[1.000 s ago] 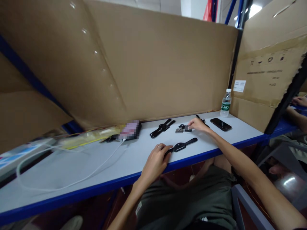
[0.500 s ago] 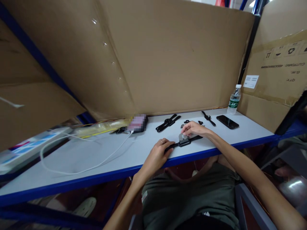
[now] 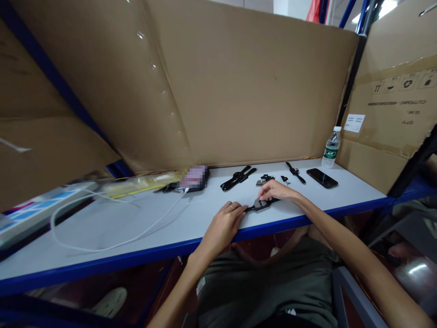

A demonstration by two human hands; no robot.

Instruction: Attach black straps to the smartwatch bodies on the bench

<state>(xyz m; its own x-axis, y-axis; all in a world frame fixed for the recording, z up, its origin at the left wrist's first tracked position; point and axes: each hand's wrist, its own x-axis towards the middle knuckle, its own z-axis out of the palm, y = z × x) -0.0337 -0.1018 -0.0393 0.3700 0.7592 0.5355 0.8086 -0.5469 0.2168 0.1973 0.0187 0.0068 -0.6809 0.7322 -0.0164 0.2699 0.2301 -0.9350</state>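
Near the table's front edge lies a black wristwatch (image 3: pixel 251 209), its strap stretched out to both sides. My left hand (image 3: pixel 223 221) is closed on the left end of the strap. A thin grey plate (image 3: pixel 261 203) with a dark mark in its middle lies over the watch case. My right hand (image 3: pixel 276 189) has its fingers closed at the plate's upper right edge; the fingertips partly cover it. Just behind my right hand are small metal and black parts (image 3: pixel 262 180) and a smaller black piece (image 3: pixel 284 179).
Black strap-like pieces (image 3: pixel 238 177) and another black watch (image 3: pixel 295 173) lie farther back. At the right are a phone (image 3: pixel 322 177) and a water bottle (image 3: pixel 331 148). A white cable (image 3: pixel 150 232) runs across the left to a blurred-out device (image 3: pixel 194 177). Cardboard (image 3: pixel 256 91) walls the back.
The grey plate was tilted up over the watch case and now lies down on it. My right hand has lowered with it, while my left hand stays on the strap. The view has shifted slightly.
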